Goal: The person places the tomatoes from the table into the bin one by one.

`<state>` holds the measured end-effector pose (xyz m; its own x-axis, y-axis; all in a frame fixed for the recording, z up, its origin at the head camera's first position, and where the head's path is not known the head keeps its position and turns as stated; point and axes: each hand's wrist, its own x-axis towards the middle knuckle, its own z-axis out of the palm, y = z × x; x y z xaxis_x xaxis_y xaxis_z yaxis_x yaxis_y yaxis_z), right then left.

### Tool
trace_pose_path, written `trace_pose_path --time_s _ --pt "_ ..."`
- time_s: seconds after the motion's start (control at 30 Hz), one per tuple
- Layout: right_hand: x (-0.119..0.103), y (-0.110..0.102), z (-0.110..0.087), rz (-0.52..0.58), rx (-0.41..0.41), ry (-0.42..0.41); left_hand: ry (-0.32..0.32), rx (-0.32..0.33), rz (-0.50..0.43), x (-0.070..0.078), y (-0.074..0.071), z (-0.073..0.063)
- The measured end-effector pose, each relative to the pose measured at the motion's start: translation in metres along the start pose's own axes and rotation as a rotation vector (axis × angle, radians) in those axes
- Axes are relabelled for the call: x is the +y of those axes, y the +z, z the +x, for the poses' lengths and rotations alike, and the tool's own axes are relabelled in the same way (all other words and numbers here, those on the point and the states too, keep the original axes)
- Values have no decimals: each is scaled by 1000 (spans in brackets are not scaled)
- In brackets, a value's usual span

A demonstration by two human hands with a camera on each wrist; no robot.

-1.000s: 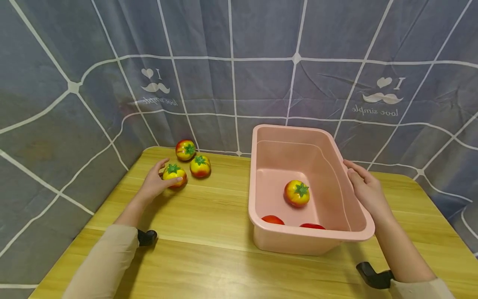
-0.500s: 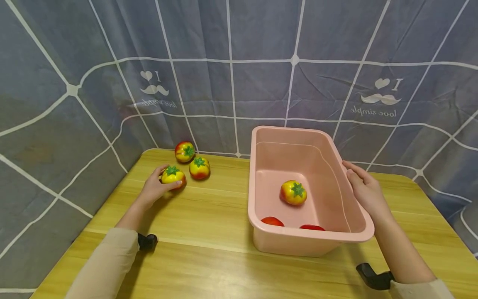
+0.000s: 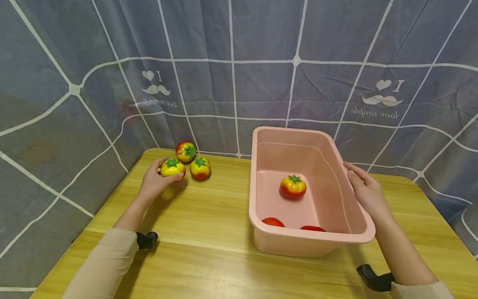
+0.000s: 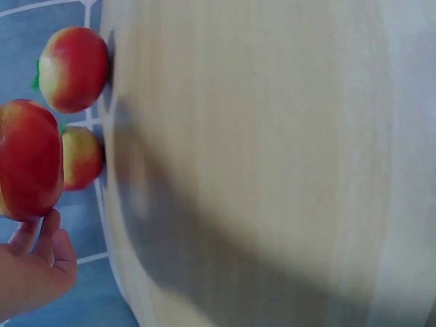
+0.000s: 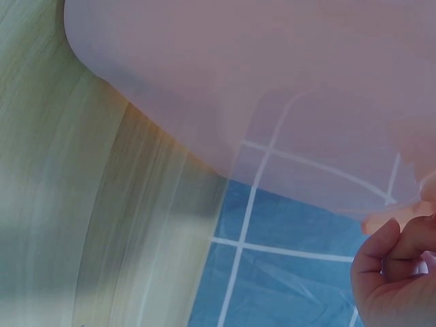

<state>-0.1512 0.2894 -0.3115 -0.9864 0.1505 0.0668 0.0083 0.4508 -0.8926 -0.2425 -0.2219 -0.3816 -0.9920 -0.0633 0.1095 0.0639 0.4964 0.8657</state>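
My left hand (image 3: 152,182) grips a yellow and red artificial tomato (image 3: 172,170) with a green leafy top, fingers behind it and thumb in front. In the left wrist view this held tomato (image 4: 28,162) shows its red underside, raised off the wood with a shadow beneath. Two similar tomatoes, one at the back (image 3: 185,151) and one to the right (image 3: 200,168), sit just beyond it. On the other side, my right hand (image 3: 367,193) holds the right rim of a pink plastic tub (image 3: 291,245). Inside the tub lies another yellow-red tomato (image 3: 293,187).
Two red rounded things, one left (image 3: 273,222) and one right (image 3: 312,228), peek over the tub's near wall, mostly hidden. The wooden table (image 3: 209,232) ends at a grey checked curtain (image 3: 205,91) behind and on the left.
My left fingers have closed round the tomato and raised it slightly. The tomato in the tub has rolled, its leafy top now facing up and back. My right hand stays on the rim.
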Motion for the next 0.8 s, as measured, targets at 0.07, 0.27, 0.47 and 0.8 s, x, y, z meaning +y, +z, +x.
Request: trace_pose_path --time_s 0.07,0.27,0.47,0.8 --pt "0 0 0 4 -3 0 6 3 -3 3 0 0" --pt "0 -1 -1 0 -4 -3 19 27 -16 15 1 -1" --pt "0 0 0 23 -4 11 10 23 -56 31 5 -2" --pt "0 -1 0 58 -12 26 33 -38 -109 55 14 -9"
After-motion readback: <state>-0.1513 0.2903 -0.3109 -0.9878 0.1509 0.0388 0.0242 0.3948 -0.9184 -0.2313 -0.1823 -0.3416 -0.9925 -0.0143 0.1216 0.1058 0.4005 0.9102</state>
